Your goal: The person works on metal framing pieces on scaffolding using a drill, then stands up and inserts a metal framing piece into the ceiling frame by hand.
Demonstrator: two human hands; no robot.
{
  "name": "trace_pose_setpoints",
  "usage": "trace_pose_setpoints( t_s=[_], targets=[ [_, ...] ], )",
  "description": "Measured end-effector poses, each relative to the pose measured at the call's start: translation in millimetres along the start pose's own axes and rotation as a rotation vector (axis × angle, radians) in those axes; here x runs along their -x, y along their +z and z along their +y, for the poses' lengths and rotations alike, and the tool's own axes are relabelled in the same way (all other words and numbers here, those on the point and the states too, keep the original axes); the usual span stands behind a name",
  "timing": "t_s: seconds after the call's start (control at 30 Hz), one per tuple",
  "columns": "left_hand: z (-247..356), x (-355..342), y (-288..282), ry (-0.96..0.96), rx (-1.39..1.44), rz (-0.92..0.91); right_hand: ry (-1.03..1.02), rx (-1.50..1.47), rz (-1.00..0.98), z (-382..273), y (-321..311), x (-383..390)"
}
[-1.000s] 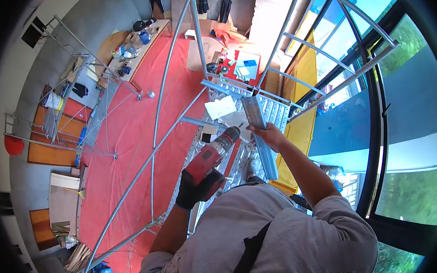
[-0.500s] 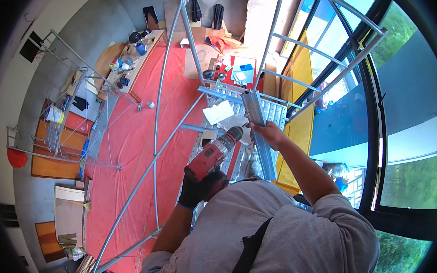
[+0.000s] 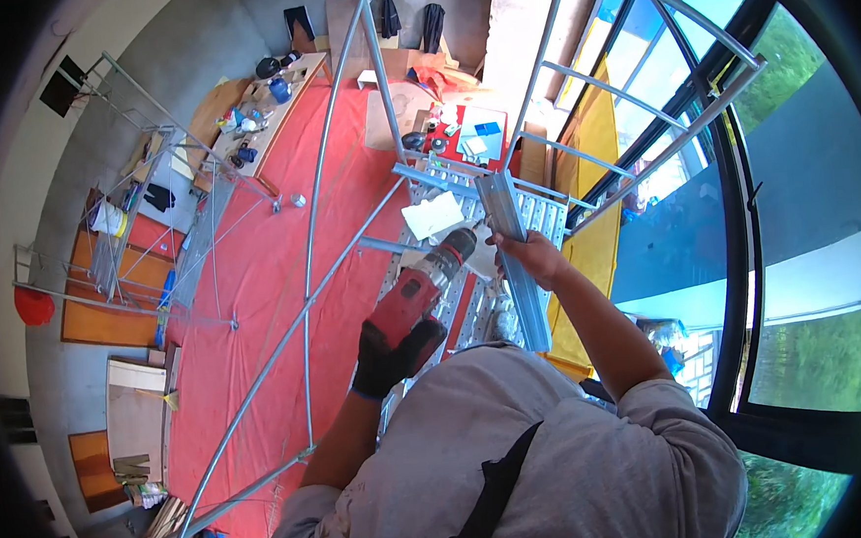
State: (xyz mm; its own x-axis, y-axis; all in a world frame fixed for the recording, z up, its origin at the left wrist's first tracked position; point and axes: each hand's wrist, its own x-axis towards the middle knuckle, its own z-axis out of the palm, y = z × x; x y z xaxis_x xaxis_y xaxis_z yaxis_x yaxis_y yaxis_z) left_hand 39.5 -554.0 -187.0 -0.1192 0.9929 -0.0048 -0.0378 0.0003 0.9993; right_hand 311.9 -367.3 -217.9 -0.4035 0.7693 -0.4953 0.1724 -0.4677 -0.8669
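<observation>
My left hand [image 3: 388,355], in a black glove, grips a red cordless drill [image 3: 403,305]; its chuck points up and to the right, close to the bare fingers of my right hand. That right hand [image 3: 533,255] is closed around a long grey metal channel [image 3: 522,308], held upright in the view. The drill's front end is beside the channel; whether the bit touches it I cannot tell. Below them is a perforated metal scaffold deck [image 3: 545,208] with a white sheet [image 3: 432,215] lying on it.
Scaffold tubes [image 3: 321,165] rise around me, with a ladder-like frame [image 3: 607,96] at upper right. Far below lie a red floor covering [image 3: 240,379], a cluttered long table [image 3: 310,64] and another scaffold [image 3: 110,269] at left. Yellow panels [image 3: 588,269] and glass windows [image 3: 810,354] line the right.
The drill in my left hand has moved up slightly, nearer the channel. The view has shifted a little, and my right hand keeps its hold on the channel.
</observation>
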Motion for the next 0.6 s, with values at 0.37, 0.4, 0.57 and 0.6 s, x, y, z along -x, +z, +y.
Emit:
trace_pose_setpoints(
  t_s=[0.37,0.4,0.57,0.6],
  targets=[
    [15,-2,-1,-0.230,0.069,0.008,0.001,-0.003,0.009,-2,2,7],
    [17,1,0,-0.234,0.102,0.006,-0.001,-0.002,0.013,0,1,6],
    [17,9,-4,0.060,-0.202,-0.044,0.005,0.052,0.050,0,4,7],
    [20,9,-4,0.187,-0.377,-0.092,-0.003,0.055,0.052,0,4,7]
  ],
)
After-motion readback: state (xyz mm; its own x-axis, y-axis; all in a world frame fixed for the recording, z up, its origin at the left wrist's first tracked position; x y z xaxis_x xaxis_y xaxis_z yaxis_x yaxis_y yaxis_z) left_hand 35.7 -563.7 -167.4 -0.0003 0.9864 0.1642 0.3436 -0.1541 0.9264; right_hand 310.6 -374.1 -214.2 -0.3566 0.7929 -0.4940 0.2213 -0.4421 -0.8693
